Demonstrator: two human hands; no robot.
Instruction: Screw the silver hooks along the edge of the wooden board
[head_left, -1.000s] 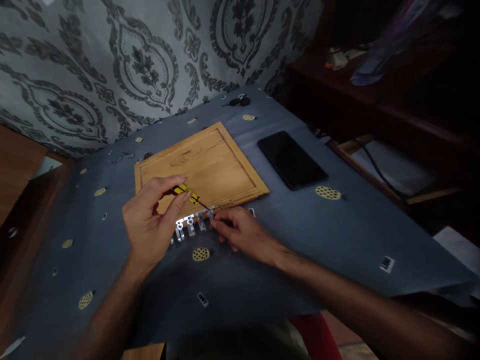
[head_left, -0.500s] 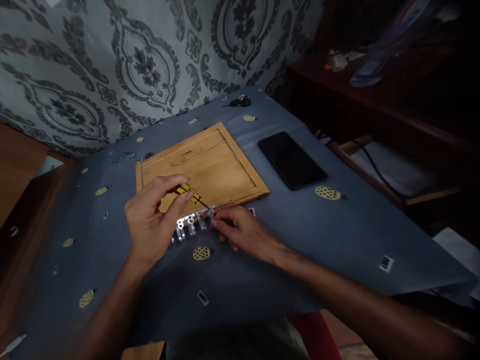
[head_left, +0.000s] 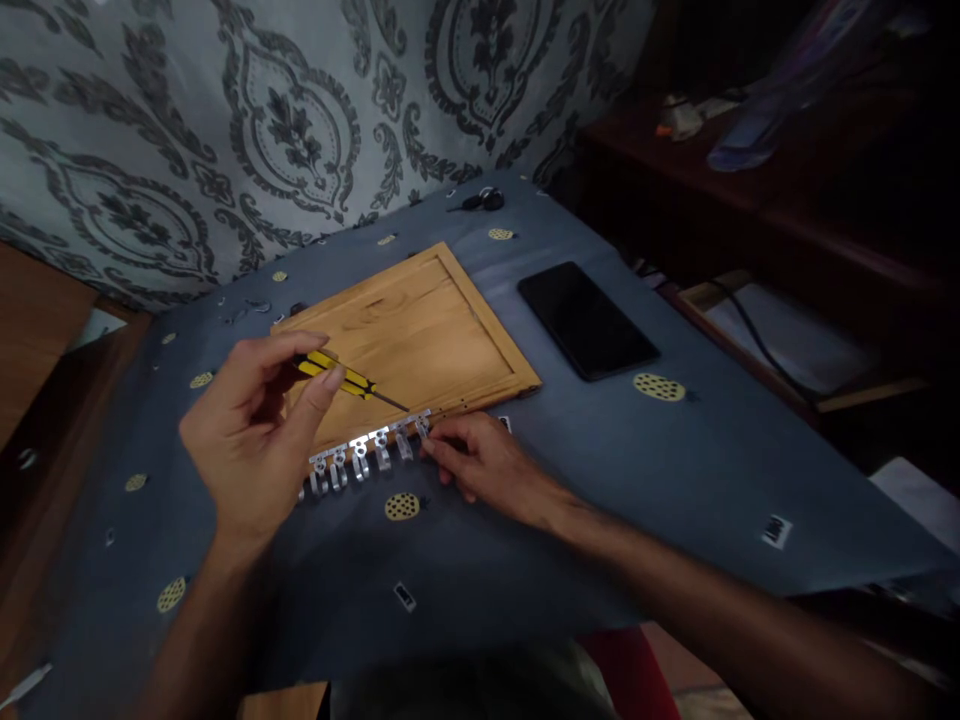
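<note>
My left hand (head_left: 259, 430) is closed around the yellow-and-black handle of a screwdriver (head_left: 352, 380). Its thin shaft points right and down, the tip close to the near edge of a framed wooden board (head_left: 420, 330). Along that edge runs a row of several shiny metal hooks (head_left: 361, 458), their curved ends hanging over the tablecloth. With thumb and fingertips, my right hand (head_left: 476, 452) pinches the rightmost metal hook (head_left: 422, 427). Small dark holes show in the board's edge to the right of this hook.
A black smartphone (head_left: 587, 320) lies right of the board on the blue pineapple-print tablecloth (head_left: 525, 570). Small dark items (head_left: 487, 200) sit at the back near the patterned wall. At right is a dark shelf (head_left: 750, 210) with a clear plastic bottle (head_left: 765, 120).
My left hand has drawn the screwdriver back to the left, its tip leaving the rightmost hook. More hooks are now uncovered. My right hand has stayed on the same hook.
</note>
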